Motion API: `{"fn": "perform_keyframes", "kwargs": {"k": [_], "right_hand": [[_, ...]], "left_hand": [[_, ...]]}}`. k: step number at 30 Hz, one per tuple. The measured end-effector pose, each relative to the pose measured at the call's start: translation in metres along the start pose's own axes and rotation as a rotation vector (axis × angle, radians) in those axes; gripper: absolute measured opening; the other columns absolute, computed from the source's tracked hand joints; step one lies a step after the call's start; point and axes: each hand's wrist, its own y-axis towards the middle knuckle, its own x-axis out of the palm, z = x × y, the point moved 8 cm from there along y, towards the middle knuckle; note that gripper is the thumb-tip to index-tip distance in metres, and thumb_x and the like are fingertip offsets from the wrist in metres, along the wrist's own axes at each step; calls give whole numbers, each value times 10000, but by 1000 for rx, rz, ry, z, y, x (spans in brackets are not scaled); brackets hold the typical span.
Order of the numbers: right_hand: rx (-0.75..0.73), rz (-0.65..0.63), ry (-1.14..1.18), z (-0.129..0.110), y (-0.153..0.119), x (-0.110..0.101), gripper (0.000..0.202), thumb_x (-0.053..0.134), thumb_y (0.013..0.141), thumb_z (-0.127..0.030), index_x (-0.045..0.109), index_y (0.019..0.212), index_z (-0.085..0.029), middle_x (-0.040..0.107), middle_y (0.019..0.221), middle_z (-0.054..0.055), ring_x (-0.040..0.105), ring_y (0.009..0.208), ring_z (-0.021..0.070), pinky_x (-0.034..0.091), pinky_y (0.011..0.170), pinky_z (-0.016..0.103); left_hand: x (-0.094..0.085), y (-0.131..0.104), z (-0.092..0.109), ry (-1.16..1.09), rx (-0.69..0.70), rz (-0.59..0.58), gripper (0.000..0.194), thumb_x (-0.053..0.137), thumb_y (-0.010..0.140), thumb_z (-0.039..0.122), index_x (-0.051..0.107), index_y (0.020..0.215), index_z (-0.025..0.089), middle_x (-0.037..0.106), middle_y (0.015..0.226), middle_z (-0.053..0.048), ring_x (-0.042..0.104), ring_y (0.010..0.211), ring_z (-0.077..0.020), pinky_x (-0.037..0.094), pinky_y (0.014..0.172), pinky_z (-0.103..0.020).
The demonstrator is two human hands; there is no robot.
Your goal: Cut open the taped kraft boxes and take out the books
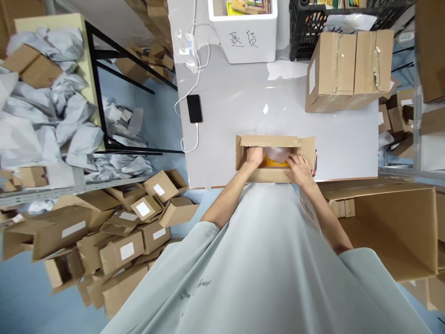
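An open cardboard box (271, 175) stands at the table's front edge with its flaps spread. Inside it lie a yellow-orange item (273, 162) and a clear, pinkish plastic piece (277, 153). My left hand (255, 156) reaches into the box's left end, its fingertips hidden by the far flap and the interior. My right hand (299, 170) is at the right end, fingers over the box's edge beside the plastic piece. Whether either hand grips anything cannot be made out. A small red and black thing (315, 163) shows just right of the box.
On the grey table (222, 116) are a phone (194, 109) with a white cable, a white bin (250, 41), a black crate (302, 28) and two taped cartons (335, 69). Cardboard boxes pile up at left; a large open carton (392, 232) stands at right.
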Motion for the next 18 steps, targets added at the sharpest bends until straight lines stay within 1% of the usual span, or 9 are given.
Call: {"fn": "perform_keyframes", "kwargs": {"k": [3,5,8,9,11,13,16,18], "right_hand": [[2,-27,-11,-1,4,-2,785,795,949,-224,549,1680,-82,521,1745,270,515,1557,434,383,1334,578],[3,-38,-4,-2,7,-5,863,801,954,-259,475,1730,-69,476,1778,283,501,1577,448,377,1335,592],[-13,-51,40,-9,16,-9,823,742,1019,-357,461,1736,-69,509,1758,278,489,1600,443,389,1330,583],[-20,-53,47,-14,23,-10,787,712,1038,-363,471,1730,-76,529,1743,276,501,1590,440,402,1319,582],[-22,-84,30,-24,41,-10,722,670,1050,-306,496,1715,-87,569,1707,286,540,1557,438,420,1297,584],[14,-172,-8,-34,64,-4,651,647,1040,-219,554,1670,-79,650,1617,306,598,1508,430,427,1285,572],[87,-312,-27,-42,96,7,494,588,1058,-158,687,1533,-64,769,1442,307,713,1382,394,500,1215,495],[101,-329,-22,-45,108,8,465,525,1087,-156,718,1504,-78,783,1434,287,744,1345,374,544,1159,457]], "left_hand": [[2,-15,16,191,184,-14,282,529,1042,146,801,1115,177,808,1125,-163,690,1028,-312,517,918,-408],[3,-30,25,221,299,-28,296,534,1034,130,820,1094,176,791,1182,-168,684,1127,-324,535,999,-419],[0,-54,29,221,393,-22,305,529,1059,157,831,1105,160,751,1244,-177,655,1222,-332,549,1082,-441],[-1,-61,29,211,400,-23,301,534,1070,177,832,1106,158,742,1243,-177,650,1225,-333,554,1091,-448],[-5,-71,29,193,409,-15,299,536,1089,207,829,1119,158,725,1243,-174,644,1230,-334,558,1111,-461],[-7,-78,28,173,401,-19,290,544,1089,210,827,1133,164,715,1249,-166,640,1255,-330,551,1147,-459],[-9,-84,27,140,368,-46,286,546,1093,223,823,1149,172,717,1252,-153,640,1293,-321,541,1184,-446],[-12,-87,25,106,348,-35,297,540,1094,221,809,1211,175,722,1301,-150,639,1323,-320,531,1210,-448]]}}
